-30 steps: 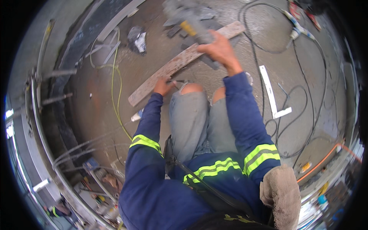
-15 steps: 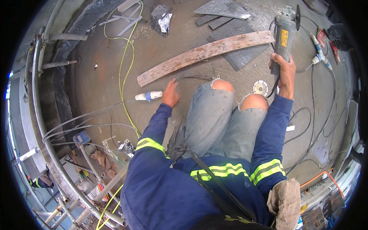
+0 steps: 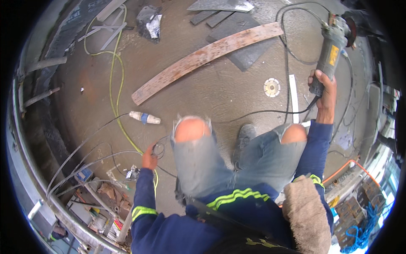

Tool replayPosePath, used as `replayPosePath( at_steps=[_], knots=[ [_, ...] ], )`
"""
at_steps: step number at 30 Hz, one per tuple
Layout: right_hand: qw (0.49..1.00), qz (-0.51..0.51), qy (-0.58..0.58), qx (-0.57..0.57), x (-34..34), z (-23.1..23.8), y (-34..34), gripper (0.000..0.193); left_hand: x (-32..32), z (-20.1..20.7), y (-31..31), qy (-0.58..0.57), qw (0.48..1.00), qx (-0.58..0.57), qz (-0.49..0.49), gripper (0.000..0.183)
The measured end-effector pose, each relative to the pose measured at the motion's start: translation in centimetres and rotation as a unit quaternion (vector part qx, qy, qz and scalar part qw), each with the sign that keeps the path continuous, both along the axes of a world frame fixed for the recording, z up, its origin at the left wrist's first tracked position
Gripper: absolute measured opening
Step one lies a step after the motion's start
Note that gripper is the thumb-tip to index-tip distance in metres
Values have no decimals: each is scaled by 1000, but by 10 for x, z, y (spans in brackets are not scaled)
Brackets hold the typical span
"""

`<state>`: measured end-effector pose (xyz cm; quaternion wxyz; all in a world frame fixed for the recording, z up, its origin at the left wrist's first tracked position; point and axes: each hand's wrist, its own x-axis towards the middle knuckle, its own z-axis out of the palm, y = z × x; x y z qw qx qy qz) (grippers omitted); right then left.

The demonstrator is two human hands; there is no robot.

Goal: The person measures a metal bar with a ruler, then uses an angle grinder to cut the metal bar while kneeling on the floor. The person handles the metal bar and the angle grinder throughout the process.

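Gripping grey angle grinder (image 3: 331, 53) by its rear body in right hand (image 3: 325, 91), right of reddish board (image 3: 207, 61). Holding left hand (image 3: 149, 158) at looped dark cable (image 3: 158, 149), below board's left end; cannot tell whether closed on it. Best to angle grinder disc (image 3: 351, 31) away from knees (image 3: 193, 129), lift cable slack gently, avoid yanking power cord (image 3: 270, 111) below board. Watch for loose segmented disc (image 3: 272, 87) and white strip (image 3: 293, 95), below board's right end; white-blue connector (image 3: 144, 117), below left end; yellow-green hose (image 3: 112, 97), left of board; dark sheet (image 3: 246, 59), partly under it.
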<state>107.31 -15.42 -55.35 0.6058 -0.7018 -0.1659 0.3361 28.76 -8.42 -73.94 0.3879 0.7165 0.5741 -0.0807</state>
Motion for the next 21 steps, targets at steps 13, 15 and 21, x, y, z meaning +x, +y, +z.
replayPosePath(
  at_steps=[13,15,21],
  knots=[
    [989,-56,-94,103,49,58,-28,59,-115,23,70,306,911,21,-277,42],
    [970,-120,-187,102,52,51,-19,58,-107,13,88,228,904,-48,-359,49],
    [985,-84,-59,135,30,40,-72,89,60,15,137,226,944,-115,-212,48]
  ],
)
